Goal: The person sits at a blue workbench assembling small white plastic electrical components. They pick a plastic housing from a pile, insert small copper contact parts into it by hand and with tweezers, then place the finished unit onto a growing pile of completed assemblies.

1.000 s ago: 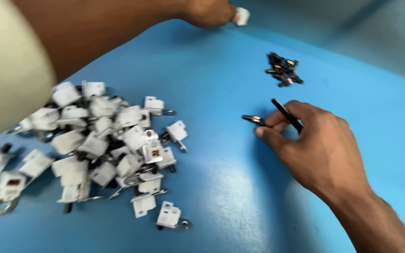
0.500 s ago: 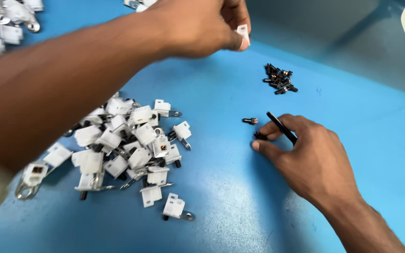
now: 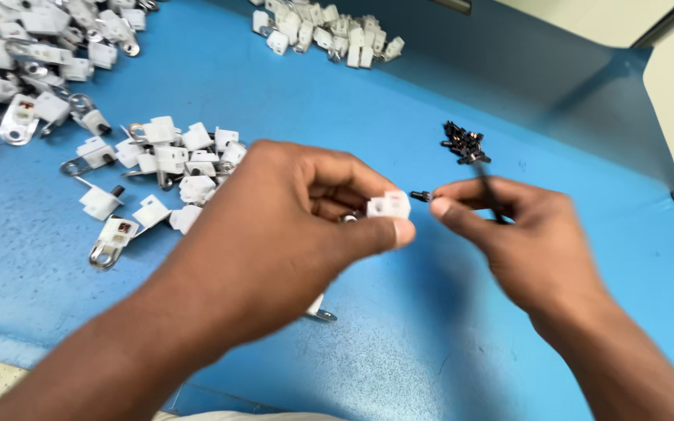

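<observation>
My left hand pinches a small white plastic block between thumb and fingers at mid-frame. My right hand faces it from the right, holding a small black screw at its fingertips, the screw's tip almost touching the block. A thin dark tool also lies in that hand, blurred. A little heap of black screws lies on the blue table just beyond the right hand.
Several white blocks with metal lugs lie left of my left hand. A larger pile fills the far left corner, another pile of white blocks sits at the back. The table's raised edge runs behind.
My left hand has come back from the far side with the white block to the middle. My right hand has lifted the screw off the table and met it.
</observation>
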